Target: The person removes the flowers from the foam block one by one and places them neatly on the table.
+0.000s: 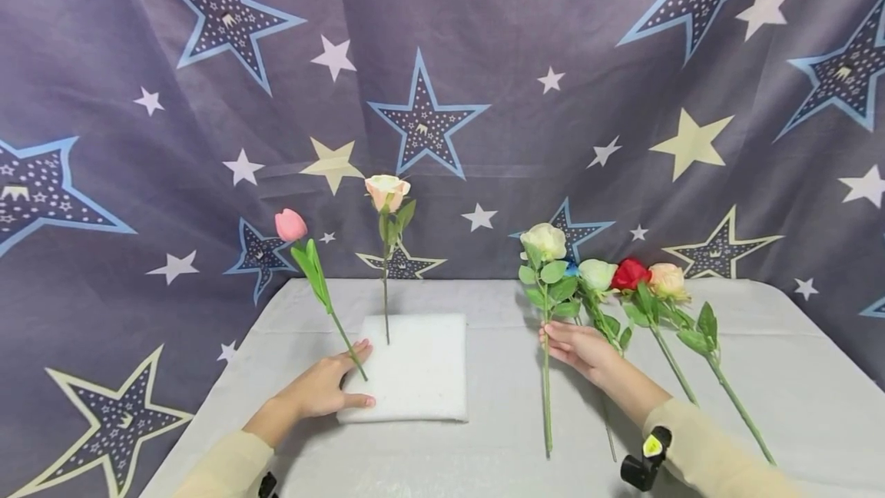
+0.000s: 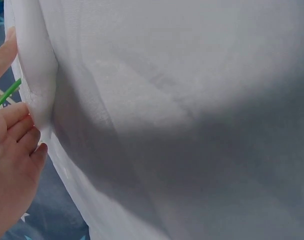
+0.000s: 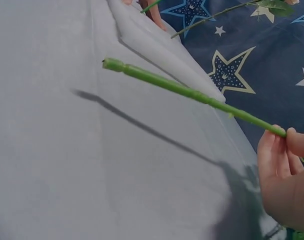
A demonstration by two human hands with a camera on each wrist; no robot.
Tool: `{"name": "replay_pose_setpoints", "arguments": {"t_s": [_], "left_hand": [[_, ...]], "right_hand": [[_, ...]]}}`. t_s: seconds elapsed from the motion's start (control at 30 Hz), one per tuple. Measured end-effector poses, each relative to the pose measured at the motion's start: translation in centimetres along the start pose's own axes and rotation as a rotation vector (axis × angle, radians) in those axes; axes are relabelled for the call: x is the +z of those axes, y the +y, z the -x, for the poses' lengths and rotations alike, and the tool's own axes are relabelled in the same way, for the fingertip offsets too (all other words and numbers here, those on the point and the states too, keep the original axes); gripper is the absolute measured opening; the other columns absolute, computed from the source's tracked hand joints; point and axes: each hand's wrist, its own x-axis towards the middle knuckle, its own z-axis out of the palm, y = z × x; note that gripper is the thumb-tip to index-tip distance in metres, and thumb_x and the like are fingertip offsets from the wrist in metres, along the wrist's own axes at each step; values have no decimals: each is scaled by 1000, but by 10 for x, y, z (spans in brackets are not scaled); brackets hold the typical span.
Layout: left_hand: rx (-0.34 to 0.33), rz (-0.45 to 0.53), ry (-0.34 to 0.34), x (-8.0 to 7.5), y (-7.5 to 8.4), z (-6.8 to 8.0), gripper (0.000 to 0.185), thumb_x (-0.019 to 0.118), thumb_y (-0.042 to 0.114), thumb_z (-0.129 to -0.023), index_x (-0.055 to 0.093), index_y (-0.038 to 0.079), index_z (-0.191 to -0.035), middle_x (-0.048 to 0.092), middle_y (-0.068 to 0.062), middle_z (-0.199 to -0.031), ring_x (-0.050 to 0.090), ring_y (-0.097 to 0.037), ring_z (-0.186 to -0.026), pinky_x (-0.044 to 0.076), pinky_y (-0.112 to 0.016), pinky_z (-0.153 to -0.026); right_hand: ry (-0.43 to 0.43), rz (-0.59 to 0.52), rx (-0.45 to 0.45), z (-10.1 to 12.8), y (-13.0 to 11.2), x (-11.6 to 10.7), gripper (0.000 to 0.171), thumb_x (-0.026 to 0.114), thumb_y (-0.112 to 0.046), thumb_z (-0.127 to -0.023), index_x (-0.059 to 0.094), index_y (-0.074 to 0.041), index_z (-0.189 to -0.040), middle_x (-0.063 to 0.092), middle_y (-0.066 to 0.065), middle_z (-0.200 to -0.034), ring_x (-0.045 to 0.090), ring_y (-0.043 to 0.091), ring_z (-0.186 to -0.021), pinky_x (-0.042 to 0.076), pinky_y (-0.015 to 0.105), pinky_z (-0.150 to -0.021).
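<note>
Right hand (image 1: pixel 579 350) pinches a white rose stem (image 1: pixel 547 398); left hand (image 1: pixel 323 388), fingers straight, steadies the foam block (image 1: pixel 415 375) holding 2 flowers.

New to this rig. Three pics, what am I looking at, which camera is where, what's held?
No machine here: a person works with bare hands. The big picture comes from a head camera; the two others from cameras on each wrist. A table under grey cloth carries a white foam block with a peach rose and a pink tulip stuck in it. The left hand rests on the block by the tulip's stem. The right hand holds up a white rose by its stem; its fingers pinch it. More flowers lie alongside.
</note>
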Motion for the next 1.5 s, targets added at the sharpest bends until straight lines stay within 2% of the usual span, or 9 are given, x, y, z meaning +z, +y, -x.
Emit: {"name": "replay_pose_setpoints", "arguments": {"t_s": [0.17,0.4,0.53,0.63,0.77,0.9,1.07,1.33,1.5], "left_hand": [[-5,5,-7,-1,1,-1,91,71,54,-77,42,-3,-142,39,-20,-151,41,-40,-138,33,-54,-115],[-11,1,-17,0,0,-1,92,71,55,-77,42,-3,-142,39,-20,-152,41,-40,-138,33,-54,-115],[-17,1,-22,2,-2,-2,93,70,56,-77,41,-3,-143,38,-19,-152,41,-41,-138,33,-54,-115],[-17,3,-19,3,-3,-2,93,71,56,-77,41,-2,-143,38,-20,-152,41,-41,-137,33,-54,-115],[-18,4,-19,4,-3,-2,92,71,55,-77,41,-2,-143,38,-19,-152,41,-40,-138,33,-54,-115],[-25,9,-22,3,-2,-2,93,71,55,-77,41,-2,-143,38,-19,-152,40,-41,-138,32,-54,-115],[-27,14,-21,1,-1,-2,93,71,55,-77,40,-2,-143,37,-20,-152,39,-41,-139,32,-55,-116],[-29,18,-26,1,-1,-1,93,71,54,-77,39,-3,-144,36,-20,-153,38,-40,-139,31,-55,-116],[-31,16,-27,2,-2,-2,94,71,55,-77,39,-2,-144,36,-19,-153,38,-40,-139,31,-54,-116]], "right_hand": [[59,96,15,3,-9,-9,44,59,-6,-93,48,14,-131,73,-6,-83,69,4,-78,59,17,-77],[50,213,84,8,-12,-20,51,60,-5,-93,41,19,-133,72,-7,-79,68,3,-73,60,18,-73],[86,322,105,9,-10,-21,48,62,-4,-91,46,21,-128,71,-5,-77,68,4,-71,61,21,-72],[146,409,108,9,-8,-20,43,64,-3,-89,51,21,-122,70,-3,-74,67,5,-68,62,23,-70],[222,470,128,8,-8,-15,39,66,-1,-86,56,19,-118,72,0,-74,68,7,-65,62,25,-67],[256,499,142,7,-9,-11,37,67,-1,-86,57,18,-117,74,4,-77,68,8,-64,62,26,-67],[241,486,126,7,-9,-10,39,66,-4,-88,56,19,-118,73,5,-81,67,8,-66,62,25,-69],[132,420,97,14,-23,-15,49,59,-3,-92,43,23,-130,71,25,-105,72,14,-85,60,33,-86],[84,404,108,18,-37,-17,52,56,-4,-94,37,24,-133,73,18,-99,71,12,-87,59,33,-89]]}}
